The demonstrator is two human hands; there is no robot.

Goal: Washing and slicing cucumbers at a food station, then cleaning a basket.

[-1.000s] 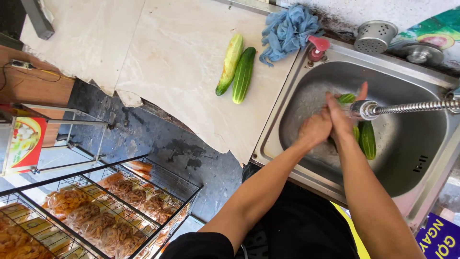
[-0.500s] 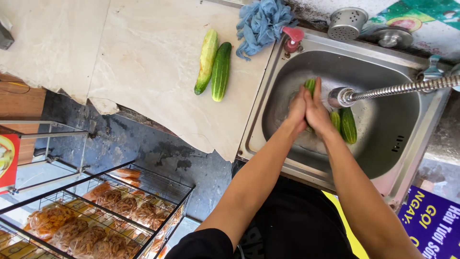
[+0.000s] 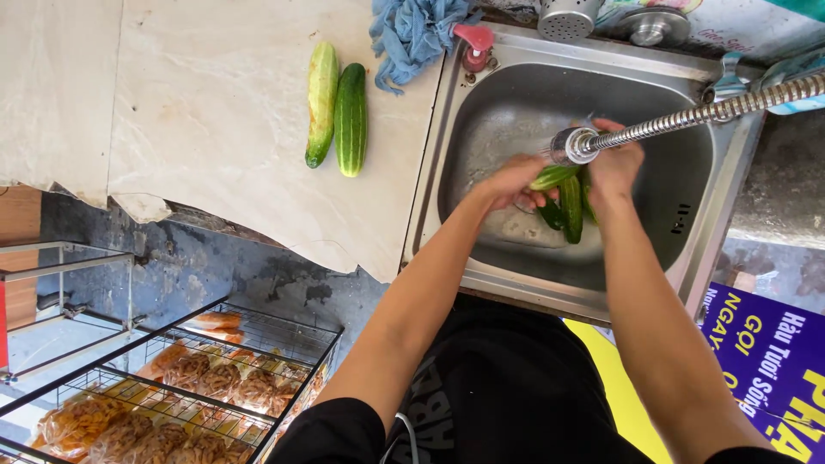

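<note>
Both of my hands are inside a steel sink [image 3: 438, 163], under the head of a flexible metal hose tap [image 3: 574, 144]. My left hand [image 3: 509, 182] grips one end of a green cucumber [image 3: 554, 177]. My right hand [image 3: 615, 165] closes on its other end, just below the tap head. Two more dark cucumbers [image 3: 571, 209] lie in the basin under my hands. On the pale counter [image 3: 198, 129] to the left, two cucumbers [image 3: 336, 116] lie side by side, one lighter, one darker.
A blue rag [image 3: 414, 33] lies at the sink's back left corner, beside a red-topped pump bottle [image 3: 473, 45]. A perforated metal cup [image 3: 572, 17] stands behind the sink. A wire rack with bagged snacks [image 3: 198, 387] stands low on the left.
The view has shifted, so the sink sits further right. My hands have come slightly apart along the cucumber, which now lies across under the tap head.
</note>
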